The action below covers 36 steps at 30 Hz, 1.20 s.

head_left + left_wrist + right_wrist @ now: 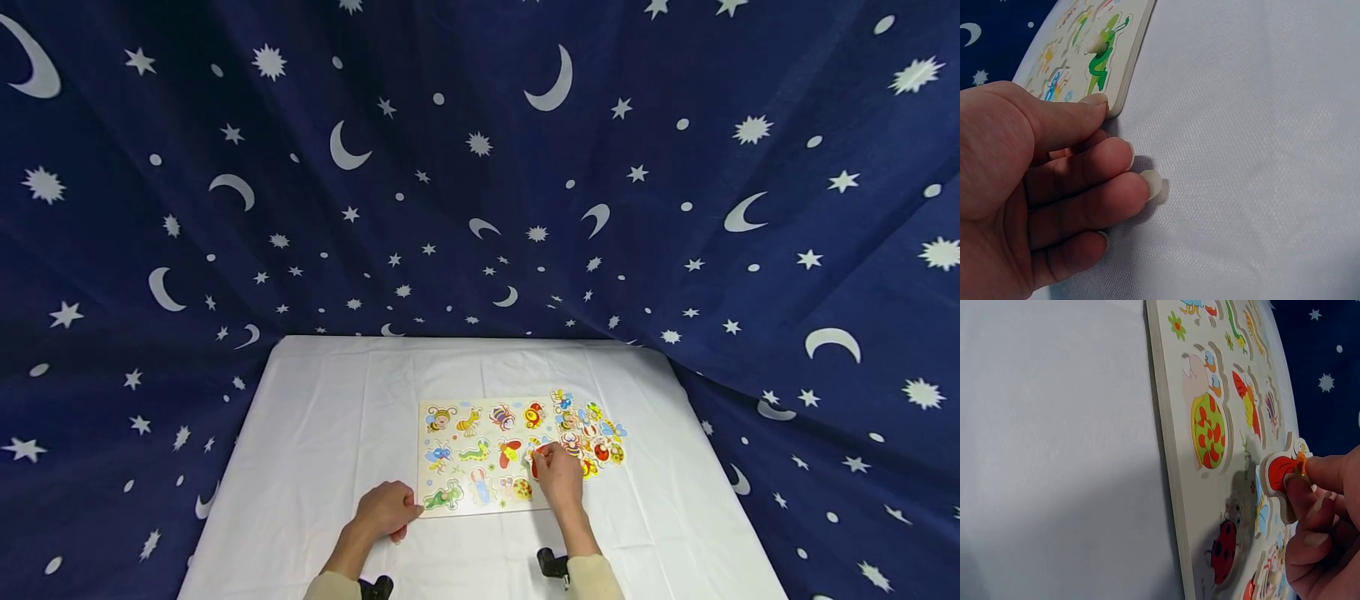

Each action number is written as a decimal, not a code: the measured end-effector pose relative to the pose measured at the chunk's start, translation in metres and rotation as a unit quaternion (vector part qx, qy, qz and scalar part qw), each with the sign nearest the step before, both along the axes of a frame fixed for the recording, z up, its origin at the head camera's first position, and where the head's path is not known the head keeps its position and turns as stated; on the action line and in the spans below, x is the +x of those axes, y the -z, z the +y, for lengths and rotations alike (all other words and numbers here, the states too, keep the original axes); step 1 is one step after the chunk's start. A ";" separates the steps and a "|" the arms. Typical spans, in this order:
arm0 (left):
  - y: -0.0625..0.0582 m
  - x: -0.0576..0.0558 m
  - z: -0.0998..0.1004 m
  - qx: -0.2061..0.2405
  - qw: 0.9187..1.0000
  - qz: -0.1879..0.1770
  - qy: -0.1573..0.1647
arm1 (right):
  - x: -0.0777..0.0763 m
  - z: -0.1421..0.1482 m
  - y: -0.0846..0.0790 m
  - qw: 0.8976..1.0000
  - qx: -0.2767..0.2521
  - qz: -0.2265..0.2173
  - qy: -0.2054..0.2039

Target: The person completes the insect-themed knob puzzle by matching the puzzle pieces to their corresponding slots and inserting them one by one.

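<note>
A pale wooden puzzle board, printed with colourful insects, lies flat on the white table. At its near left corner my left hand holds the edge, thumb on top in the left wrist view; its index finger is mostly hidden, the other fingers loosely curled. Close by, a green grasshopper piece bears a pale round knob. My right hand pinches a red insect puzzle piece between thumb and fingers, tilted above the board's right part. Beneath it are a ladybug picture and a snail picture.
Loose insect pieces lie heaped at the board's right side, some overlapping its edge. White cloth covers the table. A dark blue curtain with moons and stars hangs behind and at both sides.
</note>
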State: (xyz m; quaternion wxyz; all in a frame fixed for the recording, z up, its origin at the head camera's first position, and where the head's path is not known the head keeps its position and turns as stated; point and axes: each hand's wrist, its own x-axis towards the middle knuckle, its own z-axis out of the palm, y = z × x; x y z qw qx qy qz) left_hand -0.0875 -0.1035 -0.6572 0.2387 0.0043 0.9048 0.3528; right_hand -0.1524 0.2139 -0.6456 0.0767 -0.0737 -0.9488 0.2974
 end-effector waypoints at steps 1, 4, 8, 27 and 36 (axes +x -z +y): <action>-0.001 0.000 0.000 -0.001 1.000 0.003 0.001 | 0.000 -0.001 0.000 1.000 -0.003 -0.005 0.000; -0.001 0.000 0.000 -0.001 1.000 0.002 0.003 | -0.002 -0.005 0.001 1.000 -0.011 -0.015 -0.004; -0.001 0.000 -0.001 0.004 1.000 -0.001 -0.001 | -0.004 -0.011 0.001 0.999 -0.017 -0.024 -0.014; 0.004 -0.001 -0.002 -0.003 1.000 0.015 0.003 | -0.018 -0.037 0.005 0.998 -0.012 -0.043 -0.035; 0.003 0.001 -0.002 0.012 1.000 0.017 -0.010 | -0.023 -0.044 0.006 0.998 -0.001 -0.043 -0.047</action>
